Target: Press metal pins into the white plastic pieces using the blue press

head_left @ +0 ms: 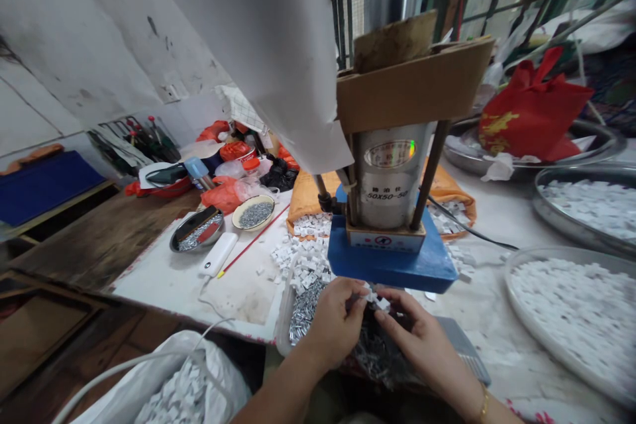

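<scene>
My left hand pinches a small white plastic piece between thumb and fingers, in front of the blue-based press. Close beside it, my right hand has thumb and fingertips closed on another white plastic piece. The two pieces lie almost together, and whether they are joined I cannot tell. A clear plastic tub by my left wrist holds metal nails with white pieces heaped behind them. Below my hands, a dark plastic bag is partly hidden.
Right of the press stand a round tray and a metal basin, both full of white pieces. Bowls of metal parts, a white power bank and a red stick lie left. A white sack stands below the table edge.
</scene>
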`<state>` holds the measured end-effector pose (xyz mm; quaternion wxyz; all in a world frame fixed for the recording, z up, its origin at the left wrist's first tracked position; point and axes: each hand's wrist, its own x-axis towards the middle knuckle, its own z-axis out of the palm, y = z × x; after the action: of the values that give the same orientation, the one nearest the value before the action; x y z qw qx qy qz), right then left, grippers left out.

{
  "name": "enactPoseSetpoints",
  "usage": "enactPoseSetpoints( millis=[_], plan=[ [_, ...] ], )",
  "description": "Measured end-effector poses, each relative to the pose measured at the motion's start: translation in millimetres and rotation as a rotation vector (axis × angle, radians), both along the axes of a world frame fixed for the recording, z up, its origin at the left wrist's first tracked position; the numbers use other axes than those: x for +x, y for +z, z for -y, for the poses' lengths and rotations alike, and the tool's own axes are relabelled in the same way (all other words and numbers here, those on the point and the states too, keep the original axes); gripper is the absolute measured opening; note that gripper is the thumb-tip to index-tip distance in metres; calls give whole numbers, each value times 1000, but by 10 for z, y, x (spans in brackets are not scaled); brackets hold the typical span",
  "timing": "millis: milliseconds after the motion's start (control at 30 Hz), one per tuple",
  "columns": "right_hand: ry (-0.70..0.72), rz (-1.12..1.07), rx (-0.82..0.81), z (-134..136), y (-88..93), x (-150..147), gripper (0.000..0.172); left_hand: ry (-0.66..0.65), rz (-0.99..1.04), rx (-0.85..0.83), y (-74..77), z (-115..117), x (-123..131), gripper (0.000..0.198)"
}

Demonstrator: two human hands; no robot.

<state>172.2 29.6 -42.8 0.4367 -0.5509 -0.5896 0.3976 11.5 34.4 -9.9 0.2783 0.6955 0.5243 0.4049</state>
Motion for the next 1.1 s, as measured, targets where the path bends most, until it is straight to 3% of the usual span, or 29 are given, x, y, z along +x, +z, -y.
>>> enactPoseSetpoints(
  millis=[1100],
  plan=[
    [31,-15,10,7,-9,-3,34,8,70,-30,-33,12,3,20]
  ],
)
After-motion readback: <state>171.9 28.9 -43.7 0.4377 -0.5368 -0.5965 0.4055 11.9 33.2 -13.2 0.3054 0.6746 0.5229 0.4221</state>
